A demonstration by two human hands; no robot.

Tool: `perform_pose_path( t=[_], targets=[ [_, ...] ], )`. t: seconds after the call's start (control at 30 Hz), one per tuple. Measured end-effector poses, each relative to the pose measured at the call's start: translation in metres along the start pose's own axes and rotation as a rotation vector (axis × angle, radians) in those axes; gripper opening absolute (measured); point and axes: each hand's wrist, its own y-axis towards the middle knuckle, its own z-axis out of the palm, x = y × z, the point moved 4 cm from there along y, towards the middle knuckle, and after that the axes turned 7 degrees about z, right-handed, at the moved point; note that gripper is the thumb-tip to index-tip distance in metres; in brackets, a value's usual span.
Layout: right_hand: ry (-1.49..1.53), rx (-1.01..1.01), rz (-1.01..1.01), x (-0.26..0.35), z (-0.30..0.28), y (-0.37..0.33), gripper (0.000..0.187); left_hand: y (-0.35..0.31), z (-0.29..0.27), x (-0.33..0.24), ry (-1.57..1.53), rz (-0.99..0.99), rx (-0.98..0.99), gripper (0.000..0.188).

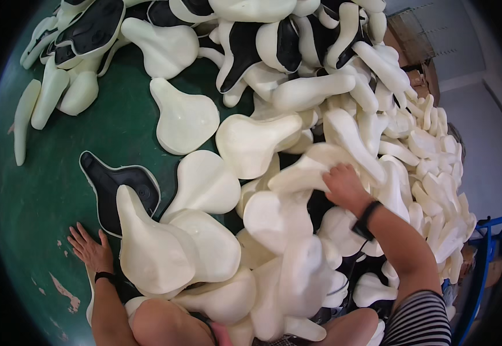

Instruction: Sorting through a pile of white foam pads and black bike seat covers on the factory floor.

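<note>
The cream foam saddle pad (306, 170) that your right hand (343, 183) grasps lies near the top of the heap, right of centre, its broad end under your fingers and its narrow nose pointing away to the right. Your fingers curl over its edge, clenched on the foam. A dark band sits on that wrist.

Nearest you, your bare knees push in among the closest pads. Your left hand (89, 247) lies flat and open on the green floor (37, 196), fingers spread, gripping nothing, just beside a large cream pad (147, 248) standing tilted on its edge. The floor paint is chipped near that hand.

Just beyond your left hand one black plastic saddle shell (115, 187) lies face up, edged with a pale rim and partly covered by the tilted pad.

The pads are all one shape: pear-like, wide at the back, tapering to a nose, smooth and matte. They are too many to count and pile up loosely, with no bin or box holding them.

Farther off, more black shells (89, 26) mix into the heap at the top, at least five. At far right stands a blue metal frame (487, 259).
</note>
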Motion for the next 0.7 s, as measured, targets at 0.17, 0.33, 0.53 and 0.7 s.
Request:
perform_pose_path(
  t=[0.17,0.33,0.53,0.7],
  targets=[
    [-0.116,0.196,0.110,0.005,-0.095,-0.112,0.014,-0.005,-0.014,0.017,0.045,-0.029,0.022,0.066],
    [-0.555,0.923,0.107,0.016,-0.142,-0.188,0.020,0.000,-0.004,-0.007,-0.031,0.031,-0.003,0.072],
    [0.850,0.485,-0.039,0.017,-0.103,-0.051,0.028,0.003,-0.017,-0.003,-0.067,-0.018,0.069,0.073],
    [0.663,-0.287,0.384,-0.019,-0.024,0.108,0.042,-0.005,-0.011,0.006,-0.092,-0.014,0.064,0.075]
  ],
)
